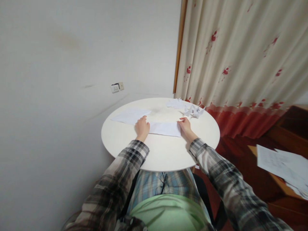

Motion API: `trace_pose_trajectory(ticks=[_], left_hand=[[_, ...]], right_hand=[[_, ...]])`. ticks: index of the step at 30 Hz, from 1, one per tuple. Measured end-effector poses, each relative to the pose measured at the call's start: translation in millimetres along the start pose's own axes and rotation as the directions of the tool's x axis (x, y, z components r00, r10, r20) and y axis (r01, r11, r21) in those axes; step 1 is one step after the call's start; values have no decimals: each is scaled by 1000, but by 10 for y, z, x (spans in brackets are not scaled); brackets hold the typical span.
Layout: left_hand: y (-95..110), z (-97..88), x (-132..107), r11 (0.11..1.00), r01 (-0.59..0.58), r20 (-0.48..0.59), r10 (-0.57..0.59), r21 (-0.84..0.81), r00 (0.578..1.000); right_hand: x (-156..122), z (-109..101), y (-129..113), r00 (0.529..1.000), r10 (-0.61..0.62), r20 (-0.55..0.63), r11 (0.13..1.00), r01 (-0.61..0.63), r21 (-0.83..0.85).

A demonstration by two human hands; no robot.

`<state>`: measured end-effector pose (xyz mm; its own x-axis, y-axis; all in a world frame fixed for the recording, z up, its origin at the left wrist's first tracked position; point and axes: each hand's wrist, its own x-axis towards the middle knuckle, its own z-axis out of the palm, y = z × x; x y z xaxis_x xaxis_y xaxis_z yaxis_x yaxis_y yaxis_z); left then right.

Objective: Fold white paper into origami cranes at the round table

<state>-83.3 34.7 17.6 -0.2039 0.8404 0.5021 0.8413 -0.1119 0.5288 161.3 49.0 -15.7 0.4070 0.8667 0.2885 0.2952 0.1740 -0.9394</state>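
A folded white sheet of paper [165, 128] lies flat in the middle of the round white table [158, 154]. My left hand [142, 127] rests on its left end, fingers curled and pressing down. My right hand [185, 125] presses on its right end, fingers bent with the tips on the paper's edge. Both arms wear plaid sleeves.
Another white sheet [131, 115] lies at the table's left. Crumpled and folded paper pieces [190, 109] sit at the far right rim. A flowered curtain [235, 64] hangs to the right, a wall with a socket [117, 87] behind. More papers [284, 166] lie on a wooden surface.
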Motion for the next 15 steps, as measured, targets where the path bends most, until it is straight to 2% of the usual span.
trace_pose_trajectory(ticks=[1, 3, 4, 7, 8, 11, 15], left_hand=[[56, -17, -34, 995, -72, -3, 73, 70, 997], [175, -23, -102, 965, -244, 51, 240, 98, 969], [229, -11, -134, 937, -340, 102, 333, 73, 938], [335, 63, -214, 825, -565, 277, 544, -3, 792], [348, 92, -233, 810, -587, 335, 553, 0, 763], [338, 164, -266, 810, -585, 481, 501, 30, 719], [304, 201, -269, 816, -575, 523, 463, 64, 715]], right_hand=[[1, -3, -1, 1000, -6, -1, 998, 6, -55], [-5, -9, -22, 1000, -9, -1, 991, 9, -134], [-11, -10, -38, 1000, -16, 15, 987, 18, -159], [-29, -8, -86, 999, -29, 38, 976, 37, -216], [-36, -6, -100, 999, -37, 39, 969, 45, -242], [-67, -8, -146, 997, -75, 36, 933, 83, -350], [-148, -30, -263, 980, -183, 76, 845, 197, -497]])
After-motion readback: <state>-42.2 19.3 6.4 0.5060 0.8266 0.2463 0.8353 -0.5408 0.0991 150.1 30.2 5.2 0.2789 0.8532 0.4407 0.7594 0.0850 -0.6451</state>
